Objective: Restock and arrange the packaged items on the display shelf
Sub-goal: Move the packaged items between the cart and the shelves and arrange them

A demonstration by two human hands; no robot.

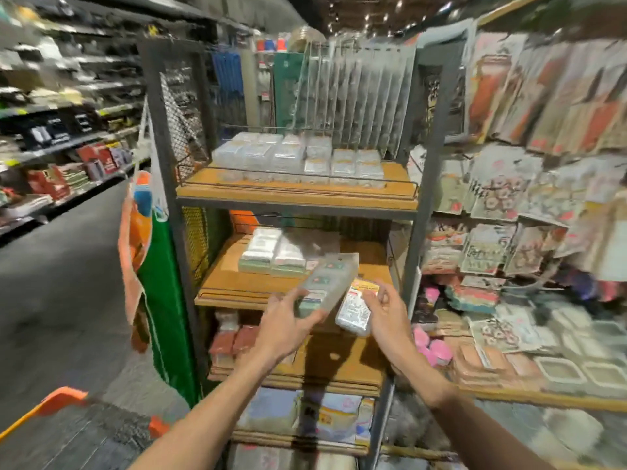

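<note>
Just over the middle shelf's (225, 283) front edge, the left hand (288, 329) curls its fingers round a clear pack (327, 283), and the right hand (386, 320) pinches a labelled pack (356, 308). Stacked packs (274, 254) fill the shelf's back left, and its right side is bare wood.

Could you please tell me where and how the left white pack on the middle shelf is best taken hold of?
Probably best to grip the left white pack at its near end, coming from the front-left: it lies flat, its right side against a neighbouring pack, with bare shelf board at its left. Free a hand first: the left hand holds a long clear pack, the right hand a yellow-labelled pack.
</note>
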